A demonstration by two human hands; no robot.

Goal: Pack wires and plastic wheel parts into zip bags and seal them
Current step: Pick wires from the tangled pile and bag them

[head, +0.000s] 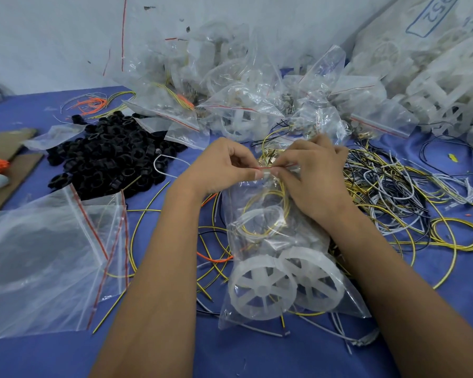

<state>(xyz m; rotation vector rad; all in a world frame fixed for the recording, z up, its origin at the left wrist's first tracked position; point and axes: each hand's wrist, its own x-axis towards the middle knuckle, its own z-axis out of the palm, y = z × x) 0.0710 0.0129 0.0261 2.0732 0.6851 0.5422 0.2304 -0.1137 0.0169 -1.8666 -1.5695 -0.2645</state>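
A clear zip bag [306, 241] lies in front of me on the blue table. Inside it are two white plastic wheels [262, 291] side by side and a coil of yellow wire [262, 219]. My left hand [224, 165] and my right hand [311, 170] meet at the bag's far end. Both pinch its red-lined zip strip [273, 168] between thumb and fingers. Loose yellow, black and white wires [393, 192] lie tangled to the right of the bag.
A stack of empty zip bags [47, 257] lies at the left. Behind it sits a heap of black plastic rings [112, 154]. Filled, sealed bags [243, 96] pile up against the wall at the back. White plastic parts [448, 85] are stacked at the far right.
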